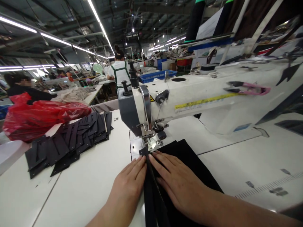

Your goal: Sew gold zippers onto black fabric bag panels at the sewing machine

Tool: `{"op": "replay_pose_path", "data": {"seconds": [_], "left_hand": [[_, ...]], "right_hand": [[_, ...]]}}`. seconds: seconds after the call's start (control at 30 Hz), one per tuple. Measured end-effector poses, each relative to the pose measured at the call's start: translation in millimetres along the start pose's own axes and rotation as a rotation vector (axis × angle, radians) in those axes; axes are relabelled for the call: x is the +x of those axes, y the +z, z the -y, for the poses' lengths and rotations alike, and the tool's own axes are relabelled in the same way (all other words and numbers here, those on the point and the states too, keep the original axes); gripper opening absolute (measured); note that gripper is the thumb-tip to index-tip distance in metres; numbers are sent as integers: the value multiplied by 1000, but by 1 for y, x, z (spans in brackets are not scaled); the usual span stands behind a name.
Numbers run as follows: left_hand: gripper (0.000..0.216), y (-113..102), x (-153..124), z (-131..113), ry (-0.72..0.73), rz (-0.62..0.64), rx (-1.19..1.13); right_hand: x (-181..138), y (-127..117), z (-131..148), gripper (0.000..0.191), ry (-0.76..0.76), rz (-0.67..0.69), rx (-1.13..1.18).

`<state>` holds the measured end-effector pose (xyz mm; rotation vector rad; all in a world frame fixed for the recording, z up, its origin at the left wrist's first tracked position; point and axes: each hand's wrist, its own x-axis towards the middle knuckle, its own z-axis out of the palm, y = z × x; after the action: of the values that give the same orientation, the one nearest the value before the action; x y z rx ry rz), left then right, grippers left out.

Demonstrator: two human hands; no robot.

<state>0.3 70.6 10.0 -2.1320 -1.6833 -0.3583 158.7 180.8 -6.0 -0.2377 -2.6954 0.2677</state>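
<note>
Black fabric (189,160) lies on the white sewing table, its far narrow end at the presser foot (151,143) of a sewing machine (129,110). A long fold or seam runs along it toward me. My left hand (126,186) rests at the fabric's left edge, fingers stretched out and close together, tips just short of the foot. Flat on the fabric to the right of the seam lies my right hand (182,179), fingers extended and slightly apart. Both thumbs are partly or wholly hard to make out. The fabric's near end runs out of view.
Several black cut pieces with slots (60,143) are heaped at the left, beside a red plastic bag (49,113). Pink-handled thread snips (252,88) and a yellow measuring tape (205,101) sit on the machine arm. Beyond are a blue crate (156,76) and a person in an apron (120,71).
</note>
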Motion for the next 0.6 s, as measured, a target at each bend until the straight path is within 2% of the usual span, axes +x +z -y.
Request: {"op": "replay_pose_path", "data": {"seconds": [0.13, 0.27, 0.4, 0.5, 0.6], "left_hand": [[34, 0, 1, 4, 27, 23, 17], [33, 1, -3, 9, 41, 46, 28], [32, 1, -7, 17, 42, 76, 28], [33, 3, -12, 23, 71, 65, 23], [34, 8, -19, 26, 39, 40, 12]], "right_hand": [[2, -3, 0, 59, 56, 88, 41], [3, -7, -2, 56, 91, 149, 142], [3, -10, -4, 57, 82, 125, 196], [4, -13, -5, 58, 87, 115, 210], [4, -14, -7, 62, 73, 116, 215]]}}
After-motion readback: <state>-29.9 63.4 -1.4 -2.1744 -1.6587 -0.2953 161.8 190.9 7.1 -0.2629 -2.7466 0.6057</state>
